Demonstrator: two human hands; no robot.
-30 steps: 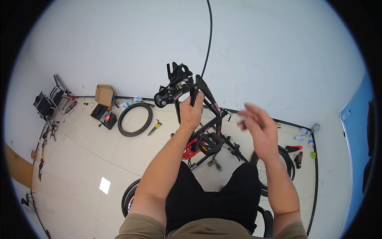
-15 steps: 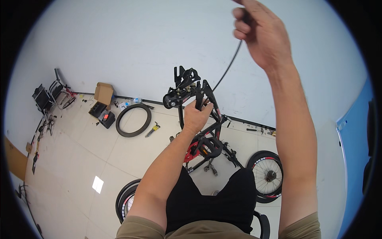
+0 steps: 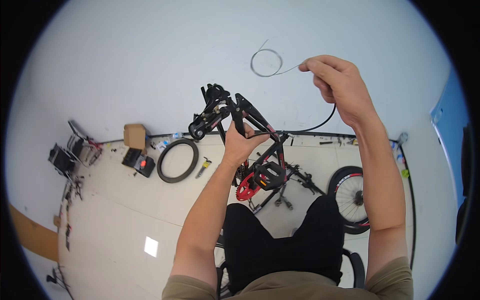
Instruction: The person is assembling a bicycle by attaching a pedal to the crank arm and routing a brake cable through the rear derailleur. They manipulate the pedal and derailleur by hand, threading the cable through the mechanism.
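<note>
A black and red bicycle frame without wheels stands before my knees, with a pedal and a red chainring. My left hand is closed round a tube of it, its fingers partly hidden. A black cable housing runs from beside my left thumb in a curve up to my right hand. The right hand, raised at the upper right, is closed on this cable. From its pinched thumb and forefinger a thin bare inner wire sticks out leftward, ending in a loose coil.
Along the wall lie a loose tyre, a yellow and black tool, an open black toolbox and a cardboard box. A wheel lies right of my knees. A wheelchair stands far left.
My right hand has come down and its fingers now pinch the wire, whose coil has come into view. The housing hangs in a slacker bend. My left hand stays on the frame.
</note>
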